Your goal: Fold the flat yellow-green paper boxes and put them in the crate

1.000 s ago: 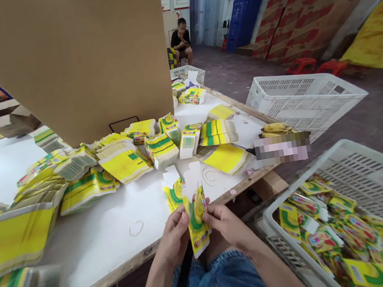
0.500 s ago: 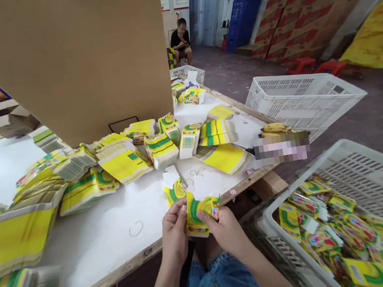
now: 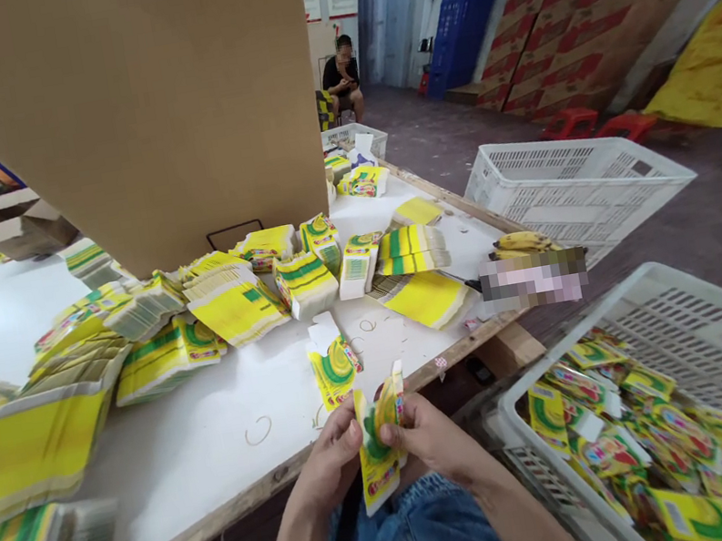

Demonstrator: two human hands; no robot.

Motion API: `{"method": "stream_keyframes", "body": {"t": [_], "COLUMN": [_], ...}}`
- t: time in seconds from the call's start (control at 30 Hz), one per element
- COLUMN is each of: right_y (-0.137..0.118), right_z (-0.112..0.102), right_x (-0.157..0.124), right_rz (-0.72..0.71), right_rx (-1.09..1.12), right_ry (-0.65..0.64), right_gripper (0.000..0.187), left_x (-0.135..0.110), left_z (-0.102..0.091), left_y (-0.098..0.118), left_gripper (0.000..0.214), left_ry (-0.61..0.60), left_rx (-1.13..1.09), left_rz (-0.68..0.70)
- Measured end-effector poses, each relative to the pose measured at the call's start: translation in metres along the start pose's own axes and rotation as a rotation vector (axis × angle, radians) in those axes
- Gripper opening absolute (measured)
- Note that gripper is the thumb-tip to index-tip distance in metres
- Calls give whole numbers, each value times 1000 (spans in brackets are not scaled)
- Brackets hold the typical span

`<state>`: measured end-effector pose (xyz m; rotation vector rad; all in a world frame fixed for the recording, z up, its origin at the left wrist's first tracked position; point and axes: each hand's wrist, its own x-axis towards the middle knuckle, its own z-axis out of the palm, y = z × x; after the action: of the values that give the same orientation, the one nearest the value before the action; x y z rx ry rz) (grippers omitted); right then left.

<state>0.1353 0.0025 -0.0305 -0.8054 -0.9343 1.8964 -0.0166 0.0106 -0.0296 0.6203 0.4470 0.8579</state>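
Between my two hands, above my lap at the table's edge, is a yellow and green printed packet (image 3: 380, 461), bent along its middle. My left hand (image 3: 333, 460) grips its left side with the thumb on the front. On the other side my right hand (image 3: 423, 435) pinches the packet with thumb and fingers. Just beyond, a similar yellow card packet (image 3: 336, 369) with a white tab lies on the white table (image 3: 223, 437). Farther back are bundled stacks of yellow printed cards (image 3: 235, 308).
To the right, a white plastic crate (image 3: 687, 317) holds many yellow packets; another white crate (image 3: 581, 178) stands behind it. Bananas (image 3: 522, 242) lie on the table's right edge. A large cardboard sheet (image 3: 168, 109) rises at the back. A person (image 3: 343, 79) sits in the distance.
The packet has moved slightly lower, towards my lap, and turned from facing me to a folded, upright angle. More of the card packet on the table shows.
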Motion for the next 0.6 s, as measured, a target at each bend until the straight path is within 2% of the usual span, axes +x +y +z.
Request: {"method": "stream_keyframes", "body": {"t": [0.13,0.23,0.33,0.43,0.6], "right_y": [-2,-2,0,-1,-4], "right_z": [4,5,2,2,9], "right_x": [-4,-2,5,8,4], "right_rz": [38,28,-55,-171,-218], "right_rx": [24,-2,-115,-309,-586], "right_ry": [-51,-47,87,253,331], "right_gripper": [50,48,46,41,31], "left_x": [-2,0,4,10,15], "left_z": [3,6,8,10,13], "left_y": [7,10,12,14,9], "left_gripper": [57,67,61,46,36], "left_ry": [-81,-54,72,249,507], "left_rx": [15,28,65,133,72], "left_rz": [-6,29,154,273,290]}}
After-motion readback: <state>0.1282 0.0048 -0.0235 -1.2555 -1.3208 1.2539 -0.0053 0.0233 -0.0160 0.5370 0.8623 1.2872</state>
